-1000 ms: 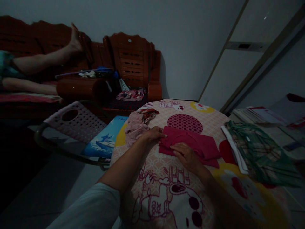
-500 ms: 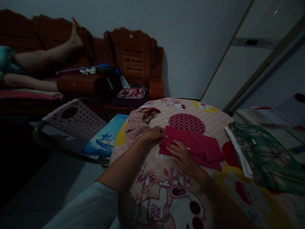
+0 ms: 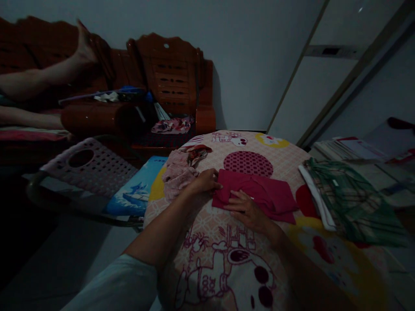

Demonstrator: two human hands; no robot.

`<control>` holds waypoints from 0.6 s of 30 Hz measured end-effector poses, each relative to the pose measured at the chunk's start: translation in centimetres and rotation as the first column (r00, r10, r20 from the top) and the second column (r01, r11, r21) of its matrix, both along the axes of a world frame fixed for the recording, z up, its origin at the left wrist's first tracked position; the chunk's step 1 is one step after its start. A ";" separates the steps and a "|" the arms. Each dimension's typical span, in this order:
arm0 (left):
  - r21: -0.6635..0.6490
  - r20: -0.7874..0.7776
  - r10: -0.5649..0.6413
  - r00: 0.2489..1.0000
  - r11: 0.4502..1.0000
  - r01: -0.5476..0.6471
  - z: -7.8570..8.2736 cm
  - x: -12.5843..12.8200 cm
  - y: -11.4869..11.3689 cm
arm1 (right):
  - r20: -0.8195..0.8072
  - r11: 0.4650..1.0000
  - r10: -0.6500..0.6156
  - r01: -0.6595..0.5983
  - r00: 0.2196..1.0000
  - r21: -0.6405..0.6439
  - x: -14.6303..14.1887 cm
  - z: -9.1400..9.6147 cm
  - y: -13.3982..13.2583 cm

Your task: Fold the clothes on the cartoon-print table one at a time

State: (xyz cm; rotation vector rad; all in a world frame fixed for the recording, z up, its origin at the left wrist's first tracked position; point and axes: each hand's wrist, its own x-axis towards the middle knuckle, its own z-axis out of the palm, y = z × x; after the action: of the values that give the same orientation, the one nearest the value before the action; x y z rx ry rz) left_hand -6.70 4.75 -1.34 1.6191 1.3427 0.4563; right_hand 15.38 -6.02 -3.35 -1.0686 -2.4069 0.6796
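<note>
A folded magenta cloth (image 3: 262,194) lies on a round table covered by a pink cartoon-print sheet (image 3: 227,259). My left hand (image 3: 205,181) rests at the cloth's left edge, fingers curled onto the corner. My right hand (image 3: 246,207) lies flat on the cloth's near edge, fingers spread. A crumpled pale pink garment (image 3: 178,172) sits just left of my left hand, with a red patterned piece (image 3: 197,152) behind it.
A green plaid cloth over a white one (image 3: 343,203) lies at the table's right. Papers (image 3: 350,149) stack beyond it. A perforated pink plastic stool (image 3: 94,166) and blue picture cushion (image 3: 136,190) stand left. Another person's legs (image 3: 42,82) rest on a wooden sofa (image 3: 175,82).
My right hand slid a little left along the cloth's near edge, fingers spreading flatter. The left hand stays at the corner. The view shifted slightly.
</note>
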 end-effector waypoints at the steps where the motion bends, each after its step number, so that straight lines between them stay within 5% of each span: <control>1: 0.115 -0.089 0.007 0.996 0.993 0.003 0.0 -0.1 0.1 | 0.008 1.000 0.008 -0.008 1.000 0.014 0.0 0.1 -0.1; 4: 0.478 -0.225 0.091 0.970 0.878 0.029 0.4 0.0 0.1 | -0.003 0.996 0.005 -0.004 1.000 0.089 -0.5 0.4 -0.5; 7: 0.665 -0.146 0.091 0.985 0.747 0.030 1.5 1.1 -0.6 | -0.137 0.974 -0.082 0.108 0.987 0.198 -0.7 1.3 -0.7; 12: 0.677 -0.123 -0.298 0.947 0.672 0.299 3.4 5.9 -2.8 | -0.342 0.834 -0.442 0.520 0.829 0.184 2.7 4.0 -0.3; 16: 0.662 -0.213 -0.571 0.793 0.512 0.547 2.8 10.3 -3.6 | -0.222 0.695 -0.690 0.716 0.689 0.063 7.9 5.1 0.4; 18: 0.661 -0.203 -0.631 0.748 0.476 0.581 1.7 11.9 -3.5 | -0.127 0.687 -0.716 0.725 0.686 0.046 9.9 5.2 0.5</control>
State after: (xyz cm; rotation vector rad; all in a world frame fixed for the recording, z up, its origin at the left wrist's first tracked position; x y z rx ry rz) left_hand 5.22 1.21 0.35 2.5414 0.4151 0.5967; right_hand 25.29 -5.57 1.80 -1.7383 -1.6686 0.3125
